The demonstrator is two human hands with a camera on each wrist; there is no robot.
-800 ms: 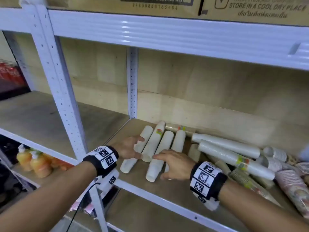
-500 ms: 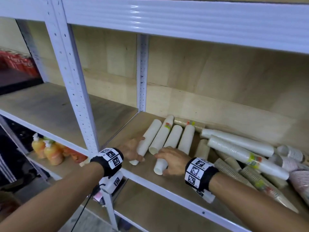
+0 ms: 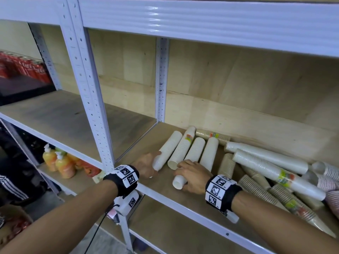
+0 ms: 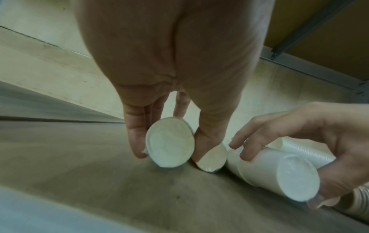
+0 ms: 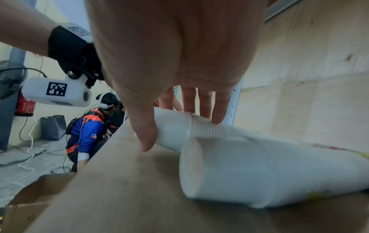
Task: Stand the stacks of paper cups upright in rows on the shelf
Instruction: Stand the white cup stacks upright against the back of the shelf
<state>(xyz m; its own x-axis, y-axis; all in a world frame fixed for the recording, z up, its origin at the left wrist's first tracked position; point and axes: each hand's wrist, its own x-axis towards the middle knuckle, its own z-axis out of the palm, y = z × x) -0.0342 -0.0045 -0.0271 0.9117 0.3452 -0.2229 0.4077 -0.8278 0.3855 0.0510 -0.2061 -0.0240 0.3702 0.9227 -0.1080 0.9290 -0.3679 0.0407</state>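
Several white paper cup stacks lie side by side on the plywood shelf (image 3: 165,197). My left hand (image 3: 149,165) grips the near end of the leftmost stack (image 3: 169,145); in the left wrist view its fingers (image 4: 135,141) and thumb curl round that end. My right hand (image 3: 190,176) grips the near end of the third stack (image 3: 195,151), thumb (image 5: 143,132) on one side and fingers over the top. Both stacks still lie flat. Between them lies a labelled white stack (image 3: 180,149), and a fourth (image 3: 210,153) lies beside my right hand.
A brown stack (image 3: 212,135) lies by the back wall. Long white stacks (image 3: 266,158) and a jumble of brown and printed stacks (image 3: 275,191) fill the right. A white upright post (image 3: 88,88) stands left of my hands, the upper shelf beam (image 3: 201,21) overhead. A person (image 5: 87,129) crouches behind.
My left hand has slid back along the leftmost stack to its near end. My right hand's fingers have closed round the third stack's end. The head view has shifted.
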